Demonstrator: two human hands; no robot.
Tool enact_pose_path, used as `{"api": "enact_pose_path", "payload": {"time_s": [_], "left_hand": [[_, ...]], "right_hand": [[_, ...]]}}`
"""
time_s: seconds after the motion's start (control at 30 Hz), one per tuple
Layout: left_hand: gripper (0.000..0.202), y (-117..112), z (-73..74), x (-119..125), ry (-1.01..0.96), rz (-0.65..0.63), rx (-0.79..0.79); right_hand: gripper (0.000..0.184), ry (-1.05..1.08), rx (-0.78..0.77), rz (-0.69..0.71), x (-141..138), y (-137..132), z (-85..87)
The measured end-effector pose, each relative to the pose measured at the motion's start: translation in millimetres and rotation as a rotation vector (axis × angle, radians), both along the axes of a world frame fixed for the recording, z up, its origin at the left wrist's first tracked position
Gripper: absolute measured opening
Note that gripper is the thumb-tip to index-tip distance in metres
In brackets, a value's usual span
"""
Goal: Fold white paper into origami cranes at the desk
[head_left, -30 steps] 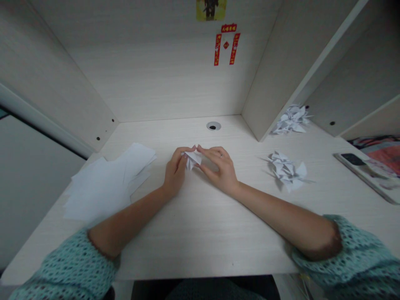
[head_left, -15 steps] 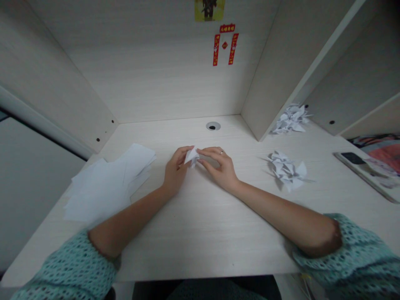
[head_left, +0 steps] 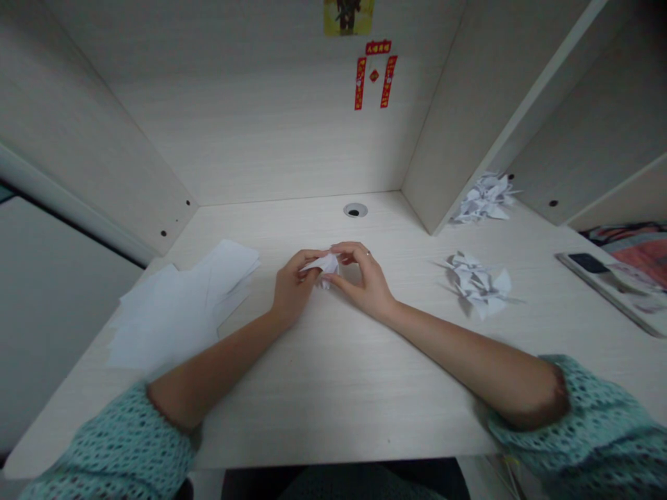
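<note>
At the bottom corners of the frame we see our teal sleeves (head_left: 109, 455), bare forearms running up the pale tabletop (head_left: 338, 389). Just above the frame's centre, our left hand (head_left: 290, 288) and right hand (head_left: 365, 281) meet over a small folded paper (head_left: 326, 264), both sets of fingers closed and pinching it from either side, just above the tabletop. Loose sheets (head_left: 177, 305) lie to the left. At right sits a cluster of folded cranes (head_left: 476, 283), a phone (head_left: 588, 264) beyond. Farther up are a cable hole (head_left: 354, 210), another crane pile (head_left: 484, 198), and red strips (head_left: 374, 76) on the back wall.
</note>
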State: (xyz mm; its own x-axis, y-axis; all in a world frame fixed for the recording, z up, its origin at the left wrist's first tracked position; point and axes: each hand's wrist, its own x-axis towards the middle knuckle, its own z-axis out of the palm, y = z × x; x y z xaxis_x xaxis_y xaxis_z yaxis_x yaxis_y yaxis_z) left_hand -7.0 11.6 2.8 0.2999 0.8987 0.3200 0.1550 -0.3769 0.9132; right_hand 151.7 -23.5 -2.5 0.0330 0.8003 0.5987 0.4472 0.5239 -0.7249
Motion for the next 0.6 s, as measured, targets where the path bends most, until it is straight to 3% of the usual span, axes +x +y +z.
{"api": "enact_pose_path", "payload": {"time_s": [0.13, 0.47, 0.6], "left_hand": [[0.032, -1.2, 0.1, -0.4, 0.006, 0.03, 0.011], [0.033, -2.8, 0.5, -3.4, 0.09, 0.037, 0.074], [0.029, -1.7, -0.7, -4.0, 0.034, -0.005, 0.08]], "right_hand": [[0.054, 0.019, -0.09, -0.033, -1.4, -0.7, -1.5], [0.051, -0.041, -0.126, -0.044, 1.7, 0.9, -7.9], [0.053, -0.091, -0.131, -0.014, 2.6, 1.0, -9.8]]}}
